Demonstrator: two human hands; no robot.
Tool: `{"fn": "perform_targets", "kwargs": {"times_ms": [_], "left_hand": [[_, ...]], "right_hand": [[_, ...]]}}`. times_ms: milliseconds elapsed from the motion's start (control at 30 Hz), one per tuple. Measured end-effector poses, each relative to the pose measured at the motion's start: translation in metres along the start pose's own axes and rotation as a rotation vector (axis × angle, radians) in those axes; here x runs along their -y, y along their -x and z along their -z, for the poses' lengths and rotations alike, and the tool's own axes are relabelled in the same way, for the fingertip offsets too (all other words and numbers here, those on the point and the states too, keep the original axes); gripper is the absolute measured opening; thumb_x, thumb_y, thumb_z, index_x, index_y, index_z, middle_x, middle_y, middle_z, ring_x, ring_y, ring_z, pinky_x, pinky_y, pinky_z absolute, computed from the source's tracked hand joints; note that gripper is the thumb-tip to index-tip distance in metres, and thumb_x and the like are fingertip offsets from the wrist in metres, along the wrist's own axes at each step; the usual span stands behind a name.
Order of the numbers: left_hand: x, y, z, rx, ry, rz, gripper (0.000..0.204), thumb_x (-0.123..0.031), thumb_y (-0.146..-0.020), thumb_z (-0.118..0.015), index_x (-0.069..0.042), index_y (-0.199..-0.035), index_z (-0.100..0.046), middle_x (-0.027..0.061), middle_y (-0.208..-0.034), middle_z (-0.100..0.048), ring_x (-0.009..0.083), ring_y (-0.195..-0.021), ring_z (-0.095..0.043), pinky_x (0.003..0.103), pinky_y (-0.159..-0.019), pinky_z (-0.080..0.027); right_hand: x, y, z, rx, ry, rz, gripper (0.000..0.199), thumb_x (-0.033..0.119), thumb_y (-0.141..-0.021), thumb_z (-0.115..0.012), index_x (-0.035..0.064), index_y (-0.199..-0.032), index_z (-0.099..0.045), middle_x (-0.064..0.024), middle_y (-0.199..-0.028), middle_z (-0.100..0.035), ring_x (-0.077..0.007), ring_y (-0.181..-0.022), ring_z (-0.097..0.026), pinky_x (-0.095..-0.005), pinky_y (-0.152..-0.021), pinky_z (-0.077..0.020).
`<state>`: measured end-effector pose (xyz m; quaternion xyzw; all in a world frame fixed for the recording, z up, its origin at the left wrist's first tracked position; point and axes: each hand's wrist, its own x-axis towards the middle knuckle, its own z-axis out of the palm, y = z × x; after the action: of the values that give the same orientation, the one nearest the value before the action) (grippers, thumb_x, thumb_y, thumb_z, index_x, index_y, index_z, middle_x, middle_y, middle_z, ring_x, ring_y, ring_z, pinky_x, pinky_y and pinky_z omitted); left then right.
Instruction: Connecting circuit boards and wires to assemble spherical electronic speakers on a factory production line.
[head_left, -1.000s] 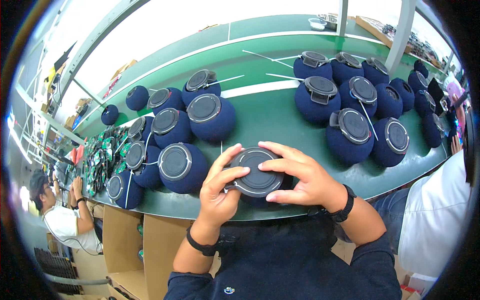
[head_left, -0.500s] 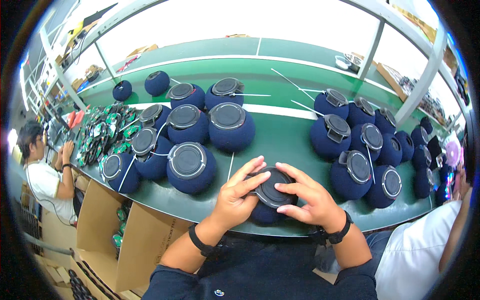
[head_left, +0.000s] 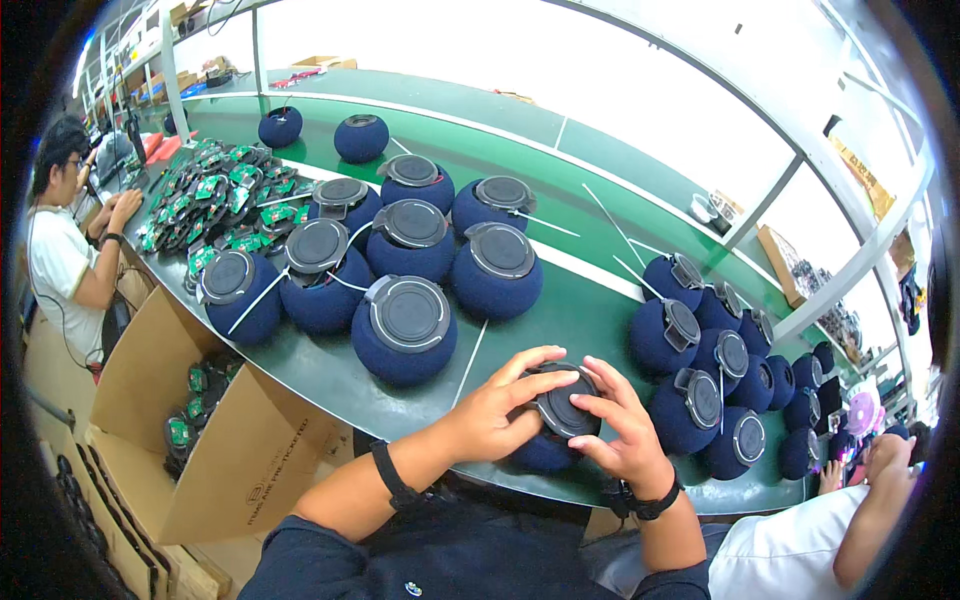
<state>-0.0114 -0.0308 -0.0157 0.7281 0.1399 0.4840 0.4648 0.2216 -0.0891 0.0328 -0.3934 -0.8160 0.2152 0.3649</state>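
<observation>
A dark blue fabric-covered ball (head_left: 545, 453), like a round speaker, sits on the bench close to my body. On its top is a black round cap (head_left: 566, 405), slightly tilted. My left hand (head_left: 512, 408) grips the cap's left edge with fingers bent over it. From the other side my right hand (head_left: 622, 432) holds the right edge, fingertips on the upper face. Both hands hide much of the ball. A similar ball with a ringed black cap (head_left: 405, 330) stands left of my hands, and another capped ball (head_left: 688, 412) is at the right.
Several more capped balls stand in groups on the green bench (head_left: 480, 385), some with thin white straps. A heap of green circuit boards (head_left: 225, 190) lies at far left. Below it is an open cardboard box (head_left: 250, 460). Co-workers sit left and right. Metal posts (head_left: 845, 265) frame the bench.
The whole view has turned and tilted, so the bench slopes down to the right. My hands stay on the same cap, fingers slightly shifted around its edge.
</observation>
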Motion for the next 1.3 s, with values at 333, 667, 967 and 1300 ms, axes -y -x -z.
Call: {"fn": "perform_targets", "kwargs": {"times_ms": [333, 667, 967, 1300], "left_hand": [[-0.005, 0.003, 0.004, 0.053, -0.2, 0.028, 0.093, -0.038, -0.081, -0.087, -0.005, -0.155, -0.04, 0.0234, -0.153, -0.043, 0.038, -0.143, -0.044, 0.044, -0.118, -0.037], [-0.007, 0.004, 0.004, 0.024, -0.088, 0.089, 0.098, -0.038, -0.081, -0.087, -0.006, -0.157, -0.036, 0.021, -0.152, -0.045, 0.0347, -0.141, -0.047, 0.042, -0.118, -0.038], [-0.002, 0.005, -0.001, 0.014, -0.129, 0.142, 0.105, -0.035, -0.074, -0.092, -0.006, -0.157, -0.034, 0.0192, -0.151, -0.049, 0.0318, -0.141, -0.049, 0.041, -0.118, -0.038], [0.011, 0.002, -0.009, 0.0, -0.098, 0.053, 0.1, -0.028, -0.071, -0.094, -0.008, -0.153, -0.041, 0.018, -0.147, -0.049, 0.0331, -0.137, -0.05, 0.043, -0.116, -0.039]], "right_hand": [[0.007, 0.0, 0.0, 0.015, 0.133, -0.012, 0.053, 0.027, -0.078, -0.088, 0.0008, -0.119, -0.069, -0.0267, -0.155, -0.043, -0.0427, -0.136, -0.053, -0.0467, -0.112, -0.0464], [0.007, -0.005, 0.002, 0.036, 0.188, 0.038, 0.054, 0.03, -0.077, -0.089, 0.0024, -0.119, -0.069, -0.0264, -0.154, -0.044, -0.0417, -0.136, -0.054, -0.0472, -0.111, -0.0465], [0.012, -0.004, 0.003, 0.068, 0.056, -0.181, 0.064, 0.031, -0.075, -0.091, 0.0045, -0.125, -0.062, -0.0321, -0.158, -0.037, -0.0462, -0.144, -0.043, -0.0482, -0.119, -0.0347], [0.007, -0.004, 0.014, 0.032, -0.005, -0.076, 0.057, 0.037, -0.075, -0.092, 0.0069, -0.118, -0.068, -0.0306, -0.148, -0.051, -0.0443, -0.138, -0.051, -0.047, -0.114, -0.0419]]}}
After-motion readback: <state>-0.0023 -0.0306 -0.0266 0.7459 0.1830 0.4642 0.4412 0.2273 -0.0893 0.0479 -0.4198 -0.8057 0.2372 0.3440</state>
